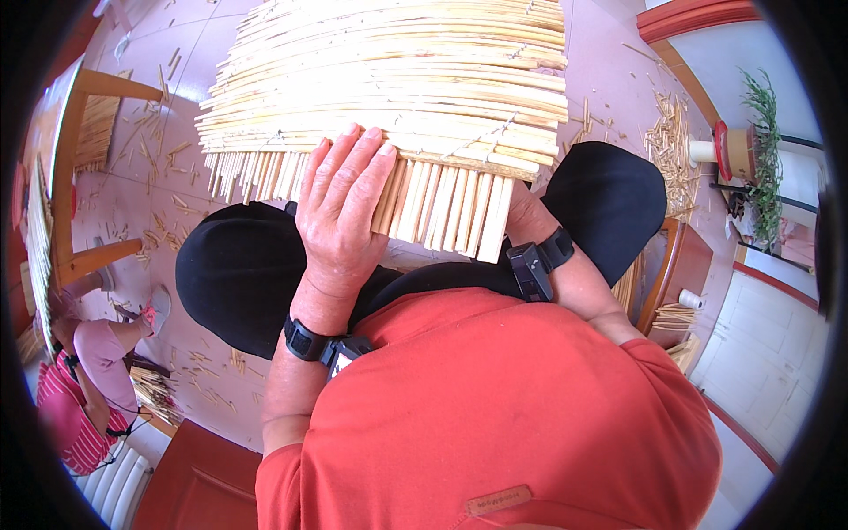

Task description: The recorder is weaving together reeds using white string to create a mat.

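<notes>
A pale mat of thin reed stalks (389, 84), tied in rows with thin cord, lies before me above my knees. Along its near edge a row of short, cut stalks (446, 208) points toward me. My left hand (344, 190) rests flat on this edge, fingers stretched out over the stalks; its thumb is out of sight. Under the mat's near right corner is my right hand (526, 215). Only its back and wrist show, and the mat covers its fingers. Each wrist wears a black strap with a small device.
Cut stalk pieces (155, 234) litter the tiled floor, with a heap (671, 141) at right. A wooden frame (102, 177) stands left, near another seated person (93, 380) in pink. A potted plant (761, 150) and a white door (764, 344) are right. Behind-left is a reddish-brown wooden surface (199, 477).
</notes>
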The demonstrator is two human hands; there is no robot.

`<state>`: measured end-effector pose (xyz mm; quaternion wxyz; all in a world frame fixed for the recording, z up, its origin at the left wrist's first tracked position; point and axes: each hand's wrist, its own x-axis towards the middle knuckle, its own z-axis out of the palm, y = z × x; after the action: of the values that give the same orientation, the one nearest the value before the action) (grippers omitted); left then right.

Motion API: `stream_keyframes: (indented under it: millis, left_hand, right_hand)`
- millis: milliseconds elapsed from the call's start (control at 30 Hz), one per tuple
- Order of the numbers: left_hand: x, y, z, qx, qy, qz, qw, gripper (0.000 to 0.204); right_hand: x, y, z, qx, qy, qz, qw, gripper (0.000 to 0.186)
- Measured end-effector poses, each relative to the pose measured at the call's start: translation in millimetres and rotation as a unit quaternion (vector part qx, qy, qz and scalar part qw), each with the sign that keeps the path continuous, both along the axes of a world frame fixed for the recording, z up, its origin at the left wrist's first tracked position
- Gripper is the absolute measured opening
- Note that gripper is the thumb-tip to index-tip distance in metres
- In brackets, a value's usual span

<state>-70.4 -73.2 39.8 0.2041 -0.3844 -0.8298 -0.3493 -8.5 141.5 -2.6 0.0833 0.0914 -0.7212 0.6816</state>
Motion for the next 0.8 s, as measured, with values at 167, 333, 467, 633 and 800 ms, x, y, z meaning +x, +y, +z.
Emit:
stream_keyframes:
  millis: [167,333,467,633,800]
  left_hand:
    - [-1,-1,-5,0.005,0.002,-0.002,1.000,0.032]
    - [-1,1,-10,0.041,-0.008,-0.013,0.999,0.041]
    - [-2,-5,-13,-0.027,-0.024,0.009,0.999,0.046]
    - [-9,-7,-16,-0.067,0.013,0.025,0.997,0.041]
    - [-13,-3,-11,-0.031,0.028,0.032,0.999,0.039]
  right_hand:
    - [1,1,-1,-0.007,-0.007,-0.002,1.000,0.033]
    - [1,-1,-4,-0.019,-0.015,-0.006,1.000,0.034]
    - [0,-4,-11,-0.029,-0.026,-0.013,0.999,0.034]
    - [-4,-8,-20,-0.048,-0.039,-0.024,0.998,0.034]
    - [-10,-12,-19,-0.083,-0.054,-0.033,0.995,0.035]
